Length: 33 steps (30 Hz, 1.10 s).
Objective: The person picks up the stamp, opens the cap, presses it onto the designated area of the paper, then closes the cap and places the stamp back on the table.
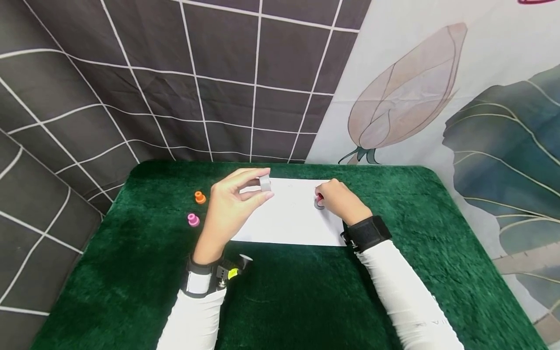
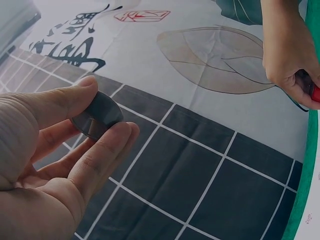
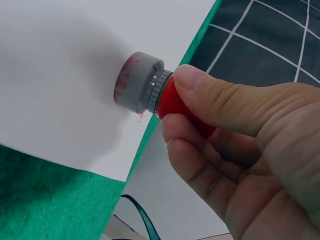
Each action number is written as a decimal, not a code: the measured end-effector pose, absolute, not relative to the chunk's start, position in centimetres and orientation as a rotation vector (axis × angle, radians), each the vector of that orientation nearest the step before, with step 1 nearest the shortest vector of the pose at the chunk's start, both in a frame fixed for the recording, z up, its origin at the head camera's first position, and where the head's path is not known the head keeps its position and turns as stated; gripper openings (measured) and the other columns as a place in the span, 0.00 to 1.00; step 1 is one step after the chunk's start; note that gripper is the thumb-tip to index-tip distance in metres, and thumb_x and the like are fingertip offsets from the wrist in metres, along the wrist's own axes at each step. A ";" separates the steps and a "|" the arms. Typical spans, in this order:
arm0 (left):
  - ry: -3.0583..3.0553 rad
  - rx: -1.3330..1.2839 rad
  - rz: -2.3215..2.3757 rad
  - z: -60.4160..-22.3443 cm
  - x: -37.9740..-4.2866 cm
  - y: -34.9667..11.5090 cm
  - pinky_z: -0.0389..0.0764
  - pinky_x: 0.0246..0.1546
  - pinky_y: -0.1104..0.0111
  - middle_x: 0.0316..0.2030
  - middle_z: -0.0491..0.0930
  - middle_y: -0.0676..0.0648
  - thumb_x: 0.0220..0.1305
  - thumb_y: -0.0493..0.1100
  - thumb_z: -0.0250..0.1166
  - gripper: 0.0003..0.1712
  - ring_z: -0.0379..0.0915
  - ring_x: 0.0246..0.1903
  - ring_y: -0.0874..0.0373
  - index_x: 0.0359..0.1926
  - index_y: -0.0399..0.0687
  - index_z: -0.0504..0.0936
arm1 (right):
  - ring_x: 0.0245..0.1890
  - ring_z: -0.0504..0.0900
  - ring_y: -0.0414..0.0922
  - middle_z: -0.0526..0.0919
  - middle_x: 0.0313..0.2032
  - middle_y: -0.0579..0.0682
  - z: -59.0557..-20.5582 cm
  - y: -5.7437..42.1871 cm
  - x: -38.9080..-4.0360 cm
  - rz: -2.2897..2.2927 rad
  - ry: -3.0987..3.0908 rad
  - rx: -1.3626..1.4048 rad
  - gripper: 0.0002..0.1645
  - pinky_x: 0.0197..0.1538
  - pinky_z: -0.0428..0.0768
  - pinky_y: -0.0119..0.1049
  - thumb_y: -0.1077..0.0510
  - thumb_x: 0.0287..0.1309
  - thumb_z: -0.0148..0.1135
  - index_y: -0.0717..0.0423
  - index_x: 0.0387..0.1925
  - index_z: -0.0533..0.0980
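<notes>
My right hand (image 1: 343, 201) pinches the red handle of a small stamp (image 3: 145, 85) between thumb and fingers. Its grey base, smeared with red, is down at the right part of the white paper (image 1: 293, 223). Beside that base a small red print (image 3: 140, 117) shows on the sheet. Raised over the paper's left side, my left hand (image 1: 234, 201) holds a grey stamp cap (image 2: 97, 116) between thumb and fingertips; the cap's hollow side shows in the left wrist view.
On the green cloth (image 1: 297, 291) left of the paper stand an orange stamp (image 1: 200, 197) and a pink stamp (image 1: 193, 219). Behind the table hangs a dark grid-patterned curtain (image 1: 227, 97), with a white leaf-printed sheet (image 1: 402, 48) to its right.
</notes>
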<state>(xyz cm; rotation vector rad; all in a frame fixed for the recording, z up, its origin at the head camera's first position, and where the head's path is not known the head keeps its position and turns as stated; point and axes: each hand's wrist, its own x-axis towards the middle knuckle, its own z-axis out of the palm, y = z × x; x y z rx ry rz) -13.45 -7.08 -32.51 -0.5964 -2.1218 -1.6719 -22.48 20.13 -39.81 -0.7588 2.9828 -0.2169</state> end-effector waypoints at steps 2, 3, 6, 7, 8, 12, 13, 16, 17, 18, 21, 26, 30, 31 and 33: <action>-2.123 -0.597 -1.665 -32.5 -13.4 -7.1 0.85 0.45 0.64 0.48 0.84 0.48 0.50 0.41 0.75 0.24 0.81 0.46 0.61 0.51 0.48 0.85 | 0.26 0.74 0.44 0.80 0.24 0.49 -39.9 20.0 -22.4 -0.215 2.989 -0.743 0.02 0.28 0.74 0.37 0.65 0.56 0.67 0.59 0.29 0.80; -2.120 -0.596 -1.667 -32.6 -13.4 -7.1 0.85 0.45 0.64 0.48 0.84 0.47 0.50 0.41 0.75 0.24 0.81 0.46 0.61 0.51 0.47 0.85 | 0.26 0.74 0.45 0.80 0.24 0.49 -40.0 20.0 -22.4 -0.219 2.991 -0.736 0.02 0.28 0.74 0.37 0.65 0.56 0.67 0.59 0.30 0.80; -2.111 -0.598 -1.671 -32.6 -13.4 -7.1 0.85 0.45 0.65 0.49 0.84 0.47 0.49 0.41 0.75 0.24 0.81 0.46 0.60 0.51 0.46 0.85 | 0.26 0.75 0.45 0.80 0.25 0.49 -40.2 20.0 -22.2 -0.226 3.000 -0.721 0.02 0.29 0.74 0.37 0.65 0.56 0.67 0.59 0.30 0.80; -2.106 -0.600 -1.679 -32.6 -13.4 -7.1 0.85 0.45 0.65 0.49 0.84 0.47 0.49 0.40 0.75 0.24 0.82 0.46 0.60 0.51 0.46 0.85 | 0.26 0.75 0.45 0.80 0.25 0.49 -40.2 20.0 -22.2 -0.225 2.997 -0.726 0.02 0.29 0.74 0.37 0.65 0.56 0.67 0.59 0.30 0.81; -2.103 -0.603 -1.684 -32.6 -13.4 -7.1 0.85 0.45 0.66 0.48 0.84 0.47 0.49 0.40 0.75 0.24 0.82 0.46 0.60 0.51 0.46 0.85 | 0.26 0.75 0.45 0.80 0.25 0.49 -40.2 20.1 -22.2 -0.223 2.994 -0.731 0.02 0.28 0.74 0.37 0.64 0.56 0.68 0.58 0.30 0.80; -2.100 -0.609 -1.685 -32.5 -13.4 -7.1 0.84 0.45 0.67 0.48 0.84 0.46 0.49 0.40 0.75 0.24 0.82 0.46 0.59 0.51 0.45 0.85 | 0.26 0.75 0.44 0.80 0.24 0.49 -40.0 20.3 -22.5 -0.232 2.984 -0.761 0.03 0.28 0.75 0.37 0.64 0.56 0.68 0.57 0.28 0.81; -2.097 -0.610 -1.687 -32.5 -13.4 -7.1 0.84 0.45 0.67 0.48 0.84 0.46 0.49 0.40 0.75 0.24 0.82 0.46 0.58 0.51 0.45 0.85 | 0.26 0.75 0.44 0.80 0.24 0.48 -40.0 20.4 -22.5 -0.232 2.984 -0.766 0.03 0.28 0.75 0.36 0.64 0.55 0.68 0.56 0.28 0.81; -2.094 -0.607 -1.690 -32.5 -13.4 -7.1 0.84 0.45 0.66 0.48 0.84 0.46 0.49 0.39 0.75 0.24 0.82 0.46 0.57 0.51 0.45 0.85 | 0.27 0.75 0.44 0.81 0.25 0.49 -40.1 20.4 -22.5 -0.238 2.991 -0.768 0.03 0.29 0.76 0.37 0.64 0.55 0.68 0.56 0.28 0.81; -2.093 -0.605 -1.693 -32.5 -13.4 -7.1 0.84 0.46 0.65 0.49 0.84 0.46 0.49 0.39 0.75 0.24 0.82 0.46 0.57 0.51 0.45 0.85 | 0.27 0.76 0.45 0.81 0.25 0.49 -40.1 20.4 -22.5 -0.238 2.994 -0.765 0.03 0.29 0.76 0.37 0.64 0.55 0.68 0.56 0.29 0.81; -2.093 -0.603 -1.698 -32.5 -13.5 -7.1 0.84 0.46 0.65 0.48 0.84 0.46 0.49 0.39 0.75 0.24 0.82 0.46 0.57 0.51 0.45 0.85 | 0.27 0.76 0.45 0.81 0.25 0.49 -40.2 20.4 -22.5 -0.239 2.993 -0.763 0.03 0.29 0.76 0.38 0.64 0.54 0.68 0.56 0.29 0.81; -2.089 -0.602 -1.709 -32.5 -13.4 -7.1 0.85 0.46 0.64 0.48 0.84 0.46 0.49 0.39 0.75 0.24 0.82 0.46 0.55 0.51 0.45 0.85 | 0.28 0.76 0.45 0.81 0.26 0.49 -40.2 20.4 -22.4 -0.241 2.997 -0.757 0.03 0.30 0.75 0.38 0.64 0.54 0.69 0.56 0.29 0.81; -2.091 -0.604 -1.709 -32.6 -13.4 -7.0 0.85 0.46 0.65 0.48 0.84 0.46 0.50 0.39 0.75 0.23 0.82 0.45 0.57 0.50 0.45 0.85 | 0.28 0.75 0.45 0.81 0.26 0.49 -40.3 20.5 -22.2 -0.238 3.013 -0.755 0.03 0.30 0.75 0.38 0.63 0.55 0.68 0.56 0.30 0.81; -2.117 -0.593 -1.695 -32.6 -13.4 -6.9 0.84 0.45 0.67 0.48 0.84 0.48 0.50 0.40 0.75 0.23 0.82 0.45 0.61 0.51 0.47 0.85 | 0.28 0.75 0.45 0.81 0.26 0.49 -40.3 20.5 -22.2 -0.242 3.014 -0.755 0.03 0.30 0.74 0.37 0.63 0.55 0.69 0.56 0.29 0.80; -2.121 -0.592 -1.692 -32.6 -13.4 -6.9 0.84 0.45 0.67 0.48 0.84 0.48 0.50 0.40 0.75 0.23 0.82 0.45 0.61 0.51 0.47 0.85 | 0.28 0.75 0.45 0.81 0.26 0.49 -40.3 20.5 -22.2 -0.242 3.016 -0.755 0.03 0.30 0.74 0.37 0.63 0.55 0.69 0.56 0.29 0.80; -2.129 -0.592 -1.682 -32.6 -13.5 -6.9 0.85 0.45 0.66 0.48 0.84 0.48 0.50 0.41 0.75 0.23 0.82 0.45 0.61 0.51 0.46 0.85 | 0.28 0.75 0.44 0.81 0.26 0.49 -40.4 20.5 -22.2 -0.243 3.018 -0.765 0.03 0.29 0.75 0.38 0.63 0.55 0.69 0.56 0.30 0.80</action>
